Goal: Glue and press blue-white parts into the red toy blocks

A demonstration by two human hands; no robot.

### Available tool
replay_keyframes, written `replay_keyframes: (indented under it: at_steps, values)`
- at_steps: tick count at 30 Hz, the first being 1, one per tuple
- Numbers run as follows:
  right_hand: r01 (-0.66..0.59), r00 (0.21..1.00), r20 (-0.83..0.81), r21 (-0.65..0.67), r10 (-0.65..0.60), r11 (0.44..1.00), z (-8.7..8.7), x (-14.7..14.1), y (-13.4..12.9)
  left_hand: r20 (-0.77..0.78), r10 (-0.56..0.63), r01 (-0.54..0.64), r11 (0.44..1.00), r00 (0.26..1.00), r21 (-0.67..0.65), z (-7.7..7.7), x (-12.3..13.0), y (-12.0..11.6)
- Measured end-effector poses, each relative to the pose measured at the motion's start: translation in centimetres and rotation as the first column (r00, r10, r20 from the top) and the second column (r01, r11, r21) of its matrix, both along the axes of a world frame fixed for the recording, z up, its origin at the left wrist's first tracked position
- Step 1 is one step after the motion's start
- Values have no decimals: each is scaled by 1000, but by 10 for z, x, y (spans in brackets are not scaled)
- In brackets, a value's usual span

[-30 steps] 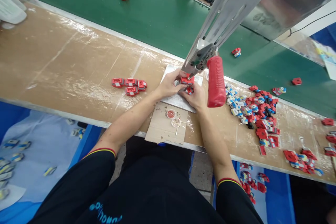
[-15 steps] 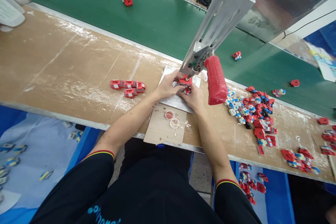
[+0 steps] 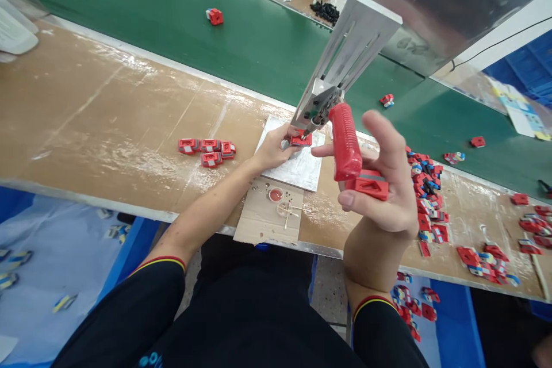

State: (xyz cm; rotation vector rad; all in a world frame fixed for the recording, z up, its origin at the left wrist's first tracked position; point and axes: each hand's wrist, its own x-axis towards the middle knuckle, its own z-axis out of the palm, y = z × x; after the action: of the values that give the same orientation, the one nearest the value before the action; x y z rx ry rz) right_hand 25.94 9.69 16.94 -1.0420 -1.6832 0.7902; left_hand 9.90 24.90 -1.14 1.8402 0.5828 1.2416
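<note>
A red toy part (image 3: 301, 138) sits under the tip of a metal toggle clamp, and my left hand (image 3: 275, 149) grips it from the left side. The clamp's red handle (image 3: 346, 144) hangs to the right of its upright metal bracket (image 3: 345, 46). My right hand (image 3: 388, 184) is at the handle, its index finger raised and another finger reaching behind the handle. Between its thumb and fingers it holds a second red part (image 3: 371, 185) with a grey stripe. Below the clamp lies a white base plate (image 3: 297, 169).
Several red parts (image 3: 211, 146) lie on the table left of the plate. A small cup of red paste (image 3: 275, 195) and cotton swabs rest on cardboard (image 3: 254, 218). Piles of red parts (image 3: 487, 261) lie right. A green belt (image 3: 267, 40) runs behind; across it, a person's arm shows.
My right hand has left the part under the clamp and moved right and up to the handle, now with a red part in it. My left hand stays at the clamp. The view has shifted slightly.
</note>
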Motion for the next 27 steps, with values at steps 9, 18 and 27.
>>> replay_keyframes:
  at_steps: [9,18,27]
  values:
    - [-64,996,-65,-54,60,997,-11,-6,0,-18,-41,41,999,999,-9,2,-5,2]
    - [-136,990,-42,-52,134,989,-35,-9,-3,-33,-66,65,997,997,-33,-4,-4,6]
    - [32,999,-8,-92,-33,995,-34,-25,-4,-38,-78,75,994,996,-75,-3,-8,1]
